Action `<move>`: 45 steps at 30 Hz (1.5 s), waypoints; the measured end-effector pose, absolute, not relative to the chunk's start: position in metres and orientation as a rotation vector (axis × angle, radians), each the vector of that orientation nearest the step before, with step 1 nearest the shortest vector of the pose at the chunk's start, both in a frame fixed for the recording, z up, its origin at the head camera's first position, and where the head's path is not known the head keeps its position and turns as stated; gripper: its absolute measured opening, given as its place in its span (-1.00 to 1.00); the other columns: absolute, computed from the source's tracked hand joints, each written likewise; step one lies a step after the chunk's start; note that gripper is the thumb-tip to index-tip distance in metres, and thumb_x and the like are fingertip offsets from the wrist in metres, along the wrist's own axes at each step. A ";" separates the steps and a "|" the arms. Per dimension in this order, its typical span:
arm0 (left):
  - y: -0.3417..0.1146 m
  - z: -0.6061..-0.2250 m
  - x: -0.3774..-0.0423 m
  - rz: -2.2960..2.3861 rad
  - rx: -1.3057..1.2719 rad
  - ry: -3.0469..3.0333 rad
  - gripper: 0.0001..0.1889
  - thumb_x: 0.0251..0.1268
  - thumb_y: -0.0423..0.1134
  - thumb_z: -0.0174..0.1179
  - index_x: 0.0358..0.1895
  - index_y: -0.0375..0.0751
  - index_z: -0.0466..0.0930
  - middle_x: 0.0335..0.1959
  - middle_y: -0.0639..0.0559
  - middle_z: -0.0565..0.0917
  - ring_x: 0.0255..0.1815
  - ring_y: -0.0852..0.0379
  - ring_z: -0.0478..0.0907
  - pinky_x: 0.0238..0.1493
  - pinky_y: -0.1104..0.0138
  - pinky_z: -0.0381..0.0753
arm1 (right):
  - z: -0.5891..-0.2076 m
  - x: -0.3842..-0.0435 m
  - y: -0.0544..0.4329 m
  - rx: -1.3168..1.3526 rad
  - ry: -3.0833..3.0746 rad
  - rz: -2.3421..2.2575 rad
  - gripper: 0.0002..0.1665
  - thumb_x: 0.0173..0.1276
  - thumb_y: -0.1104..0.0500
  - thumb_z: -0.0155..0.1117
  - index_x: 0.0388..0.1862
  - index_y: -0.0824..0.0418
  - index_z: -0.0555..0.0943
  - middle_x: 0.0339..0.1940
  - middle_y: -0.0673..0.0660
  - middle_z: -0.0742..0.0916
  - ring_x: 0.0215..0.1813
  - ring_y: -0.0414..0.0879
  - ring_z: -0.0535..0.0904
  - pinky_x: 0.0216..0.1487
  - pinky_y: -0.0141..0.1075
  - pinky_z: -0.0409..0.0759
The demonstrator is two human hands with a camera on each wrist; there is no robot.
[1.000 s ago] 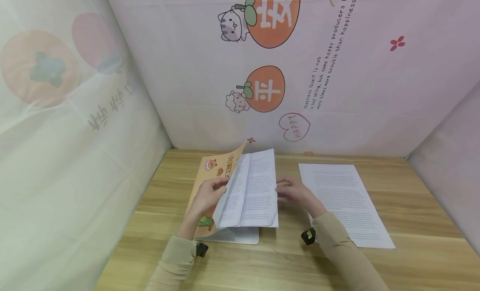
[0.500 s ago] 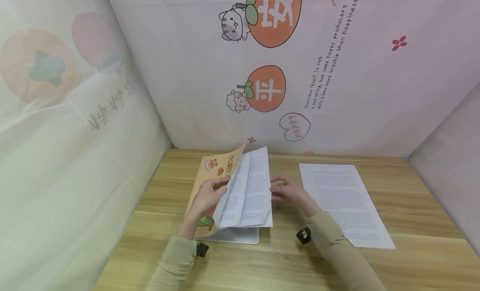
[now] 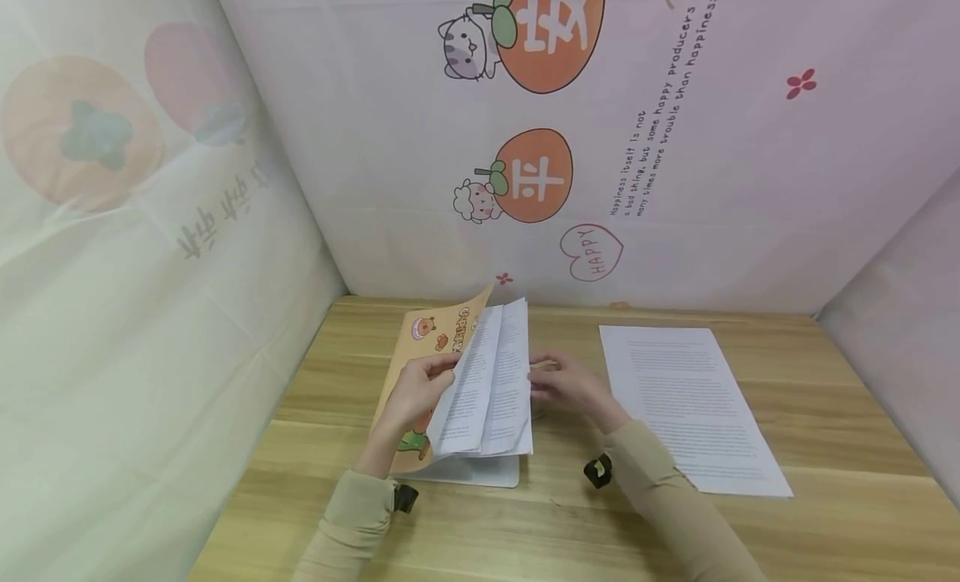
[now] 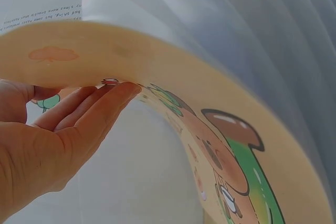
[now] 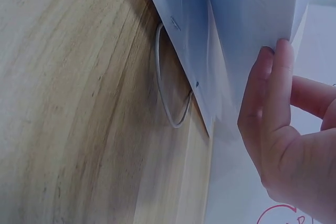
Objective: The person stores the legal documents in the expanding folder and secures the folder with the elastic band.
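An orange folder (image 3: 408, 340) with cartoon prints stands partly open, its cover raised. My left hand (image 3: 412, 392) holds the cover at its free edge; in the left wrist view the fingers (image 4: 100, 111) lie along the printed outside of the bent cover (image 4: 131, 51). White printed sheets (image 3: 512, 382) fan up inside the folder. My right hand (image 3: 572, 383) pinches their right edge; the right wrist view shows its fingertips (image 5: 284, 51) at the paper's edge. Below the sheets, the folder's pale back (image 3: 480, 472) lies on the table. How many sheets are held is hidden.
A printed paper sheet (image 3: 690, 407) lies flat on the wooden table (image 3: 525, 532), right of my right forearm. A thin cord loop (image 5: 158, 66) sticks out from the folder's edge. Printed cloth walls (image 3: 675, 257) close off the back and sides.
My right hand has moved left, carrying the edge of the sheets toward the raised cover. My left hand and the cover have stayed in place.
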State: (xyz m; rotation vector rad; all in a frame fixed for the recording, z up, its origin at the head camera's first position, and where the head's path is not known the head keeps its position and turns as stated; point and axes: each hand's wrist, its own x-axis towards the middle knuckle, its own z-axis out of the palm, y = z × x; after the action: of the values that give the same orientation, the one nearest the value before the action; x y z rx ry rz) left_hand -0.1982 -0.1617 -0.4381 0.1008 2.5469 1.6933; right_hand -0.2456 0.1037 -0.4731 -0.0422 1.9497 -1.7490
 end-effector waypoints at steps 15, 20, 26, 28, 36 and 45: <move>-0.161 -0.439 -0.197 1.661 0.096 2.556 -0.56 0.33 -0.33 0.05 0.27 -0.24 0.56 0.17 -0.16 0.68 0.17 -0.04 0.64 0.17 0.11 0.62 | -0.470 -0.234 0.105 -0.089 1.954 -1.726 -0.36 0.40 0.36 0.15 0.41 0.44 0.23 0.04 0.36 0.64 -0.22 -0.15 0.69 -0.07 -0.31 0.73; -0.162 -0.441 -0.197 1.662 0.084 2.549 -0.57 0.33 -0.34 0.06 0.26 -0.23 0.57 0.18 -0.17 0.68 0.19 -0.06 0.63 0.18 0.09 0.62 | -0.474 -0.234 0.100 -0.067 1.948 -1.733 -0.37 0.40 0.35 0.16 0.40 0.43 0.24 0.06 0.37 0.63 -0.20 -0.14 0.69 -0.04 -0.30 0.72; -0.162 -0.440 -0.198 1.678 0.096 2.550 -0.57 0.32 -0.35 0.05 0.26 -0.26 0.57 0.18 -0.19 0.67 0.19 -0.07 0.63 0.18 0.09 0.62 | -0.473 -0.234 0.091 -0.059 1.938 -1.750 -0.36 0.39 0.34 0.18 0.41 0.41 0.25 0.03 0.33 0.64 -0.18 -0.14 0.67 -0.03 -0.32 0.71; -0.162 -0.441 -0.198 1.687 0.097 2.546 -0.56 0.32 -0.35 0.05 0.26 -0.26 0.57 0.18 -0.19 0.67 0.18 -0.07 0.64 0.18 0.09 0.62 | -0.472 -0.234 0.089 -0.057 1.934 -1.754 -0.36 0.39 0.35 0.18 0.41 0.42 0.25 0.00 0.30 0.65 -0.19 -0.14 0.66 -0.06 -0.33 0.72; -0.162 -0.440 -0.199 1.691 0.097 2.548 -0.56 0.30 -0.36 0.06 0.25 -0.28 0.57 0.18 -0.20 0.67 0.18 -0.10 0.64 0.16 0.11 0.62 | -0.471 -0.236 0.079 -0.055 1.959 -1.736 -0.36 0.37 0.38 0.19 0.39 0.42 0.26 0.00 0.30 0.62 -0.21 -0.13 0.66 -0.06 -0.30 0.73; -0.161 -0.438 -0.198 1.709 0.101 2.532 -0.56 0.30 -0.38 0.05 0.25 -0.31 0.56 0.20 -0.24 0.65 0.19 -0.11 0.63 0.16 0.12 0.63 | -0.472 -0.236 0.069 -0.039 2.001 -1.705 -0.37 0.32 0.40 0.23 0.36 0.42 0.31 0.06 0.36 0.61 -0.21 -0.11 0.68 -0.02 -0.22 0.73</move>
State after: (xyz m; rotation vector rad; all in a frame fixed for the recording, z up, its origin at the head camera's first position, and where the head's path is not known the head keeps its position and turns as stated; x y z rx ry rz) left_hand -0.1979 -0.1615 -0.4376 0.1011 2.5322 1.7093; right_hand -0.2357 0.0694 -0.4718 -0.0391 2.0008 -1.7052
